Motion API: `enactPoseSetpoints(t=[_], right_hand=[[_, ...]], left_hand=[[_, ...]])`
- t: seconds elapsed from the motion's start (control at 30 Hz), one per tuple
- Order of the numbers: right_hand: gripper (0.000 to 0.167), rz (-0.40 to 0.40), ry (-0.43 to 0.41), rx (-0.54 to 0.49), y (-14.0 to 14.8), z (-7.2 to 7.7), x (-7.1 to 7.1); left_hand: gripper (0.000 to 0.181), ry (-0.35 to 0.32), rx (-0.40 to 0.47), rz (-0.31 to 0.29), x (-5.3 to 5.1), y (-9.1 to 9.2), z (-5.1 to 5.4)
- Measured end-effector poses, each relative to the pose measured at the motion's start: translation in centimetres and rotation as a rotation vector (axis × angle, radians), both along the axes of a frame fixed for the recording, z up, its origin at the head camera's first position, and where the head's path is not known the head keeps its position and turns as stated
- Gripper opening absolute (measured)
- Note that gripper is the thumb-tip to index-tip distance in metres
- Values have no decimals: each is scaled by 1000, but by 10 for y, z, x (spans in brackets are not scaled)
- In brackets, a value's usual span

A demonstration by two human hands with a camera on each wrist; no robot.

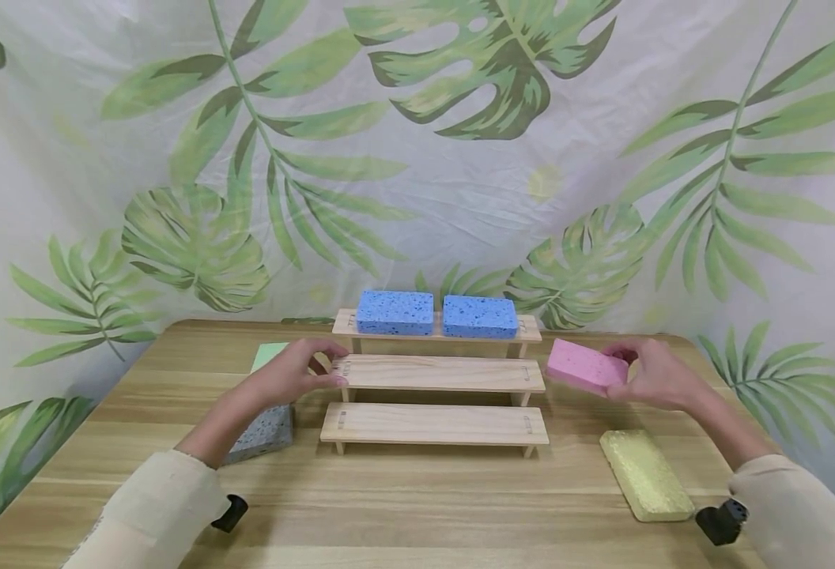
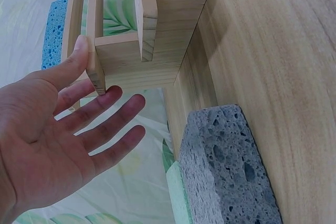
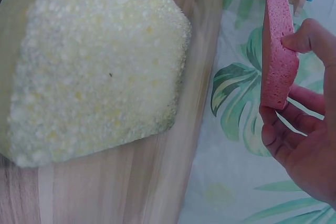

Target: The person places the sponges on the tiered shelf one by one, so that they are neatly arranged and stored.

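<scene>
A three-step wooden stand (image 1: 432,423) is at the middle of the table. My left hand (image 1: 295,368) pinches the left end of its middle step between thumb and forefinger; the other fingers (image 2: 128,109) spread below. In my right hand (image 1: 658,373) is a pink sponge (image 1: 583,366), pinched by one end and held up in the air just right of the middle step. The right wrist view shows the thumb on one side of the pink sponge (image 3: 277,51) and fingers at its lower end. Two blue sponges (image 1: 394,313) lie side by side on the top step.
A yellow sponge (image 1: 647,476) lies on the table (image 1: 417,506) at the right, below my right hand. Under my left forearm are a grey sponge (image 1: 264,433) and a green sponge (image 1: 266,354), both partly hidden. Behind the table hangs a leaf-patterned cloth (image 1: 460,205).
</scene>
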State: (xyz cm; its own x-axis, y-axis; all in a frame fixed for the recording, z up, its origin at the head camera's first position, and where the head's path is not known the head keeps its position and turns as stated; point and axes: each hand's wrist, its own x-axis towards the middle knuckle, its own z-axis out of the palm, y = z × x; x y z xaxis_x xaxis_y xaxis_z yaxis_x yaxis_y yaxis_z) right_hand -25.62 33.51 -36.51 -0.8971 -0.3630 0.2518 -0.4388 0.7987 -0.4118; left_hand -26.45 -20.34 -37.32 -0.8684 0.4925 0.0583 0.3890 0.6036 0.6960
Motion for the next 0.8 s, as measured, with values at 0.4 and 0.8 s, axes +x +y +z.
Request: enactPoseSetpoints(t=[0.4,0.8], right_hand=[[50,8,30,-22,-6,13,10],[52,86,54,-41,-15,22,15]], left_hand=[[45,6,-13,7,0,-1,1],[45,-4,-3,-4,0,-1,1]])
